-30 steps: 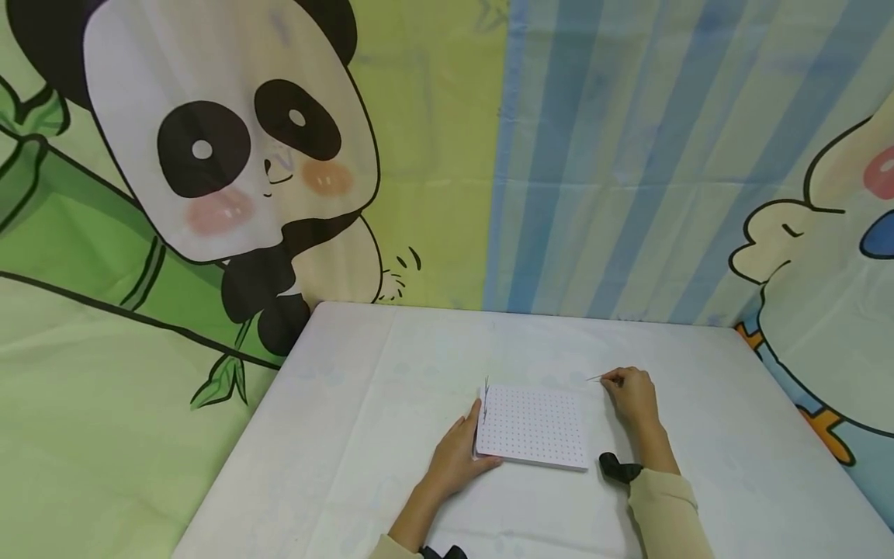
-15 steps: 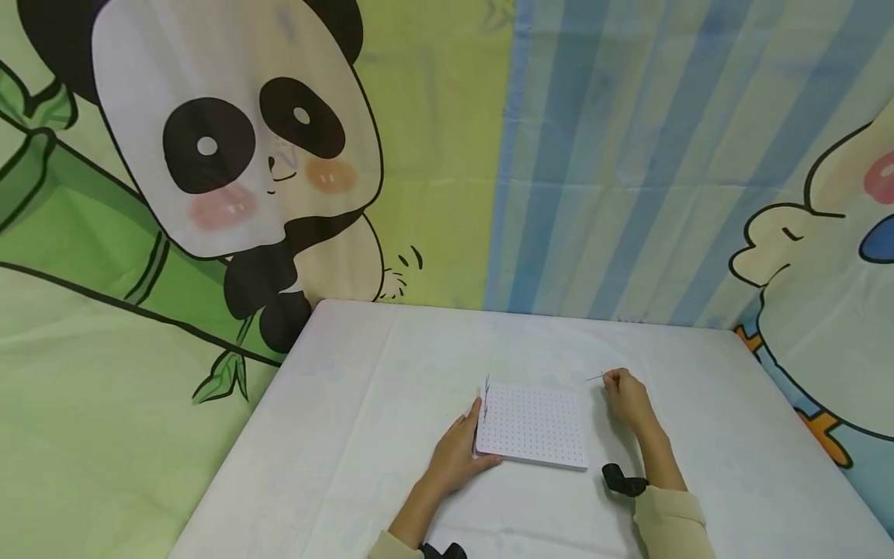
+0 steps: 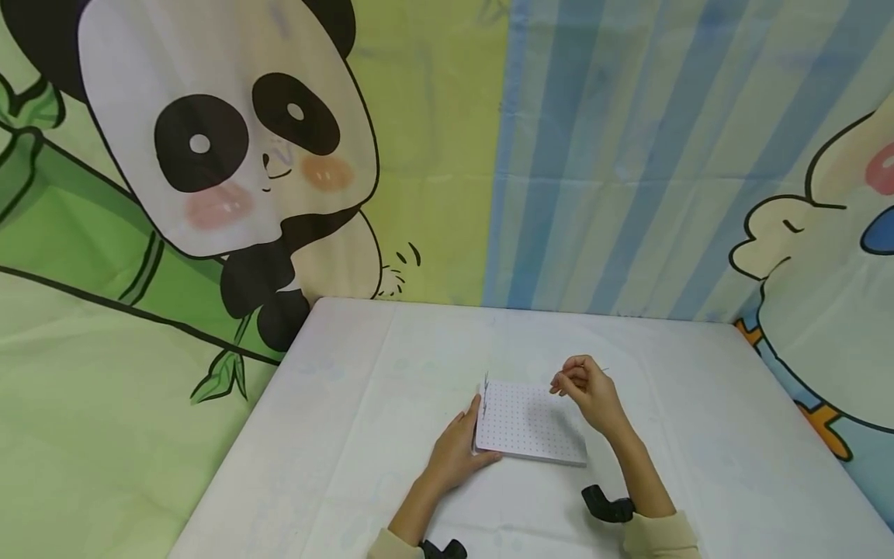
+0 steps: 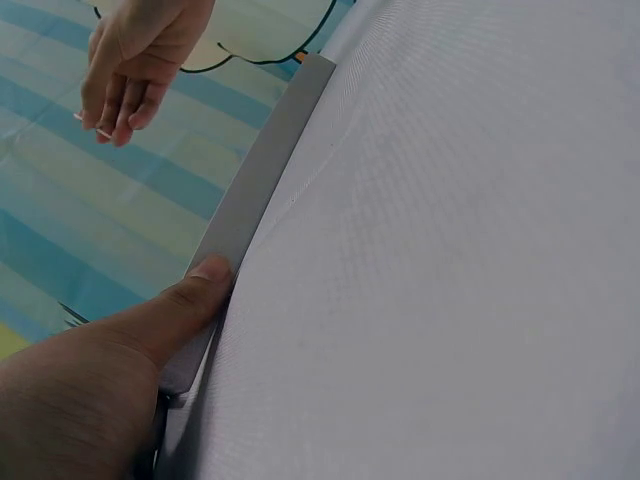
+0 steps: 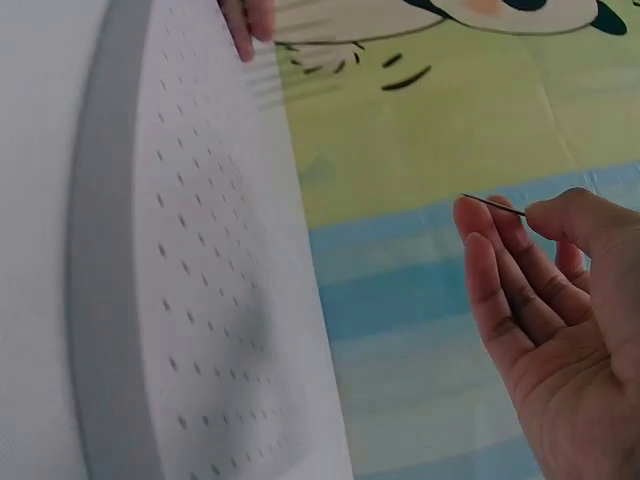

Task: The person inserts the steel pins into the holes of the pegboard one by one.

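A flat white board (image 3: 520, 427) with a grid of small dark holes lies on the table. My left hand (image 3: 452, 456) grips its left end; in the left wrist view the thumb (image 4: 190, 295) lies along the board's front side. Several thin needles (image 3: 486, 394) stand upright in a row at that left edge. Above the board's far right corner, my right hand (image 3: 590, 394) pinches one thin metal needle (image 5: 492, 204) between thumb and fingertips. The right wrist view shows this needle apart from the board, with the other fingers loosely bent.
A white cloth covers the table (image 3: 391, 450). Behind it hangs a backdrop with a cartoon panda (image 3: 230, 155) and blue stripes. A black wrist strap (image 3: 606, 505) sits on the right wrist, another (image 3: 443, 550) on the left.
My right hand has moved left and up from beside the board to above its far right corner, turning the needle. The left hand and board have stayed put.
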Action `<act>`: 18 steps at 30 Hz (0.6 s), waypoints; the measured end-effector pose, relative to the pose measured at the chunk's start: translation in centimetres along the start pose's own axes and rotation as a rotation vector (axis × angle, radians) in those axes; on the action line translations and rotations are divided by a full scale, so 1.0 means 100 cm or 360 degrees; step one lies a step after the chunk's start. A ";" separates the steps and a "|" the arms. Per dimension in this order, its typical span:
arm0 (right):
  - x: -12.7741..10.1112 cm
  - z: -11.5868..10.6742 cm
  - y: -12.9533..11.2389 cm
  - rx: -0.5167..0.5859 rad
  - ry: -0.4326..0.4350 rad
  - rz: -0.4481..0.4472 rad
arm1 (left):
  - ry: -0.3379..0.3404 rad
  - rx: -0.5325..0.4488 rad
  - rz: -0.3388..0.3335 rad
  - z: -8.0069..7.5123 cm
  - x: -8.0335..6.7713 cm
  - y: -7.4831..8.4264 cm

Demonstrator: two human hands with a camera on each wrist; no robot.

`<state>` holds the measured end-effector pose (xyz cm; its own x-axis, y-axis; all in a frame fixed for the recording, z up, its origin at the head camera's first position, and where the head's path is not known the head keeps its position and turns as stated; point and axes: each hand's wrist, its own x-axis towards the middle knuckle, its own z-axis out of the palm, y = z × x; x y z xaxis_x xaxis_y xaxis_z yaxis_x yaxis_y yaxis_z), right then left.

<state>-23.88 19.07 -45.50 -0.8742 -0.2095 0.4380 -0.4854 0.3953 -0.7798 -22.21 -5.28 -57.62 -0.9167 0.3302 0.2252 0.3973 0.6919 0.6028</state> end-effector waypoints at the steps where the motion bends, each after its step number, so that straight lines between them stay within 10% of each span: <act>1: -0.001 0.006 -0.003 0.0015 -0.0011 -0.0010 | 0.0002 -0.0005 -0.0002 0.000 0.000 0.000; 18: -0.013 0.098 0.027 0.0006 -0.0190 -0.0199 | 0.0009 -0.0037 0.0053 -0.005 -0.002 0.000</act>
<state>-24.18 11.64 -52.54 -0.8017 -0.3620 0.4756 -0.5905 0.3562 -0.7242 -22.05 -5.66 -57.27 -0.9033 0.3491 0.2494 0.4264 0.6656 0.6126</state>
